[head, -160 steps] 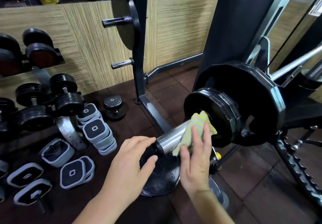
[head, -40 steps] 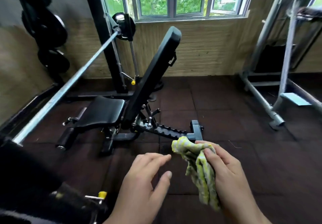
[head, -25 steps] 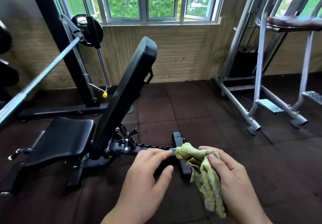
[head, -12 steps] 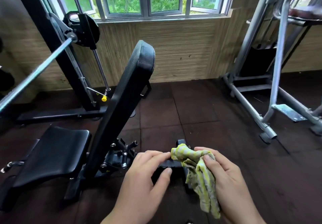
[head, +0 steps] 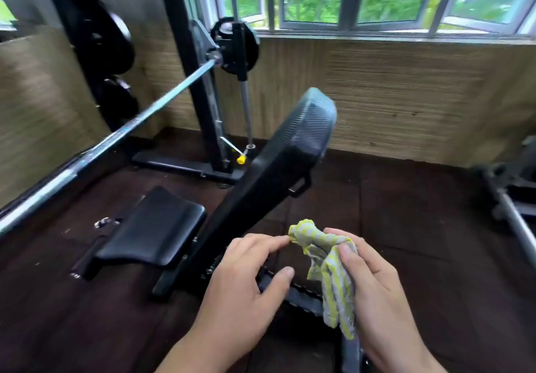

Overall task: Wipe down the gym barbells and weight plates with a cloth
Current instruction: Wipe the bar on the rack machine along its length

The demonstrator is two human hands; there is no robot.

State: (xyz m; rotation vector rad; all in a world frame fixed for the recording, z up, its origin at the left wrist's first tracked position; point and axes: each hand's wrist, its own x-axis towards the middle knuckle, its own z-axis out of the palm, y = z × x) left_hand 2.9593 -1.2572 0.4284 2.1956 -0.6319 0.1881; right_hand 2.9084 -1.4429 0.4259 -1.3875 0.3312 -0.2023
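Observation:
My right hand point(head: 374, 285) grips a bunched yellow-and-grey striped cloth point(head: 327, 268) low in the middle of the view, its tail hanging down. Beside it my left hand point(head: 246, 282) hovers with relaxed fingers, fingertips close to the cloth's upper end, holding nothing. A steel barbell point(head: 121, 132) runs from the lower left edge up to a black rack, where a black weight plate point(head: 232, 45) sits on its far end. More black plates point(head: 113, 48) hang on a storage post at the upper left. Both hands are well clear of the bar.
A black adjustable bench point(head: 261, 175) with raised backrest and seat pad point(head: 153, 227) stands directly ahead of my hands. Its toothed frame passes under them. The black rack upright point(head: 200, 88) rises behind. Grey machine legs point(head: 513, 216) are at the right. Dark rubber floor tiles lie between.
The view has swung left and closer to the bench. The grey machine slid to the right edge and the barbell came further into view. My hands kept their pose, cloth still held.

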